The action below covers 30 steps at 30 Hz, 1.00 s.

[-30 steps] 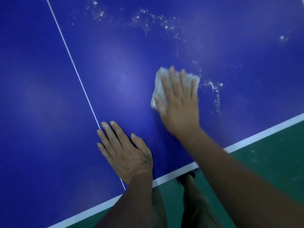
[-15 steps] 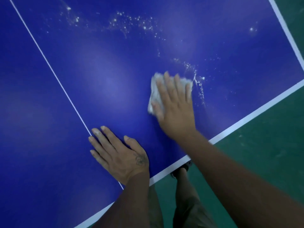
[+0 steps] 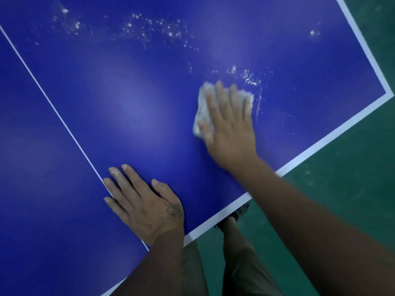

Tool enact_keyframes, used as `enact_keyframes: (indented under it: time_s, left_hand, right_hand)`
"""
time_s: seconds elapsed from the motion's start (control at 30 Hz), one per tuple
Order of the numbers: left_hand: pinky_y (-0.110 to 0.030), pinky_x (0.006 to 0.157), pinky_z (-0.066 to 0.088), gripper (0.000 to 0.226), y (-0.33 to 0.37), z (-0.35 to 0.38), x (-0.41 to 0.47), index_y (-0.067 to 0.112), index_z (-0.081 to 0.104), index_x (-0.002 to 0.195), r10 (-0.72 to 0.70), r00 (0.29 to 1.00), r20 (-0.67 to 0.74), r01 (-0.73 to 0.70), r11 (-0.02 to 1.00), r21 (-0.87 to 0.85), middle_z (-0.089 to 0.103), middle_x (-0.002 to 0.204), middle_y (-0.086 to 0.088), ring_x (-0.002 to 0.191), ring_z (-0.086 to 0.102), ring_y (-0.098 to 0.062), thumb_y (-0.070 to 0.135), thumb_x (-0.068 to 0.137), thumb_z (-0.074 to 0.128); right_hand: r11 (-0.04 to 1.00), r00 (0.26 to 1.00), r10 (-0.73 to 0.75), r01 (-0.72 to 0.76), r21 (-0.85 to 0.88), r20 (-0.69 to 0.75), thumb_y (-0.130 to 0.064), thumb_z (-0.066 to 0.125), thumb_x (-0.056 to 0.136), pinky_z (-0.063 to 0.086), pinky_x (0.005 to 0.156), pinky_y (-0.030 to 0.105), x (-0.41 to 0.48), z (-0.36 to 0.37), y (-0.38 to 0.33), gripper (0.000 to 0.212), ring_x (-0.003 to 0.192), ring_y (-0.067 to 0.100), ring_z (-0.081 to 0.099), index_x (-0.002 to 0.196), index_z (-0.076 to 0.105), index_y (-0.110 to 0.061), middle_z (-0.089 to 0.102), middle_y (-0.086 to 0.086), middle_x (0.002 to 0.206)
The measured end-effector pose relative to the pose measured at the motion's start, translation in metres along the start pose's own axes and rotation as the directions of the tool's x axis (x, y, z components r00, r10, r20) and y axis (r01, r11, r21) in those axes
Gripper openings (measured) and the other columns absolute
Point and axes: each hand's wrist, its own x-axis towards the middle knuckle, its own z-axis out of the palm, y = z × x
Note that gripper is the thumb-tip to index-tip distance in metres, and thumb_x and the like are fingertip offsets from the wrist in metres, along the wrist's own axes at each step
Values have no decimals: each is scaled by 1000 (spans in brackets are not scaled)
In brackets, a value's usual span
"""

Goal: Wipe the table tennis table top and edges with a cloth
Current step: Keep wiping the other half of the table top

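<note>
While the left hand lies flat (fingers spread), the right hand presses the cloth, fingers straight

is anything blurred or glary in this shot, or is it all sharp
In the head view, the right hand and the cloth under it are smeared by motion blur, while the left hand is fairly sharp. Also in the head view, a soft pale glare patch sits on the blue table top, left of the cloth.
</note>
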Motion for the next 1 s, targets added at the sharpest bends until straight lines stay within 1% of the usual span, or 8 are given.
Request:
enact_keyframes:
  time_s: [0.1, 0.2, 0.37, 0.5, 0.67, 0.77, 0.87, 1.0]
  left_hand:
    - [-57, 136, 11, 68, 0, 0, 0, 8, 22, 172, -1, 1000, -2, 1, 1000, 4, 15, 181, -11, 169, 9, -31, 31, 111, 40]
    - [-59, 135, 11, 67, 0, 1, 1, 8, 21, 172, 35, 999, 14, -35, 999, 20, 14, 181, -13, 169, 8, -33, 31, 112, 38]
    - [-58, 136, 9, 66, 1, -2, 2, 11, 21, 173, 104, 994, 36, -105, 994, 28, 14, 181, -13, 169, 8, -33, 30, 111, 36]
    - [-57, 136, 9, 66, 2, -4, 1, 11, 25, 172, 93, 995, 39, -94, 995, 23, 17, 181, -13, 169, 9, -32, 31, 110, 35]
    - [-59, 136, 10, 64, 4, -5, 3, 9, 30, 170, 104, 994, 36, -105, 994, 33, 21, 180, -16, 168, 13, -35, 30, 110, 36]
    - [-58, 136, 11, 64, 10, -9, 4, 3, 30, 169, 188, 978, 95, -190, 982, 7, 21, 179, -17, 168, 14, -35, 30, 112, 34]
    - [-54, 136, 12, 62, 43, -12, -7, 2, 28, 169, 280, 954, 110, -276, 960, -51, 23, 179, -13, 168, 14, -29, 30, 114, 34]
    - [-46, 138, 8, 61, 142, -1, -22, 6, 31, 168, 221, 975, 16, -213, 955, -208, 25, 179, -10, 168, 16, -27, 31, 113, 38]
  right_hand:
    - [985, 987, -156, 153, 85, 35, -46, 40, 113, 12, 132, 64, -95, 3, -16, 67, 167, 34, 10, 172, 22, -20, 14, 5, 180]
    - [980, 977, -185, 176, 90, 108, -52, 38, 113, 13, 132, 64, -145, 0, 5, 68, 167, 32, 11, 172, 22, -23, 13, 1, 180]
    - [995, 995, -95, 95, 8, 19, -49, 36, 114, 16, 131, 63, -57, -5, 57, 64, 166, 32, 15, 171, 26, -21, 21, 3, 179]
    - [998, 997, 56, -56, 9, 44, -54, 24, 114, 5, 132, 62, 19, -10, 67, 67, 167, 32, 6, 173, 16, -23, 12, 3, 181]
    - [988, 990, -136, 134, 72, 30, -51, 34, 114, 10, 131, 64, -86, -2, 44, 67, 167, 32, 7, 173, 18, -22, 12, 4, 181]
    - [971, 974, -219, 212, 110, 52, -51, 41, 113, 16, 131, 64, -130, -8, 68, 67, 167, 30, 11, 171, 24, -23, 17, 2, 180]
    - [974, 974, -224, 222, 51, 42, -50, 39, 113, 17, 130, 65, -93, -16, 114, 66, 166, 33, 15, 170, 27, -20, 21, 5, 178]
    - [997, 997, -73, 73, 26, 17, -52, 30, 114, 9, 131, 64, 4, -23, 165, 65, 166, 33, 14, 172, 23, -23, 19, 3, 179]
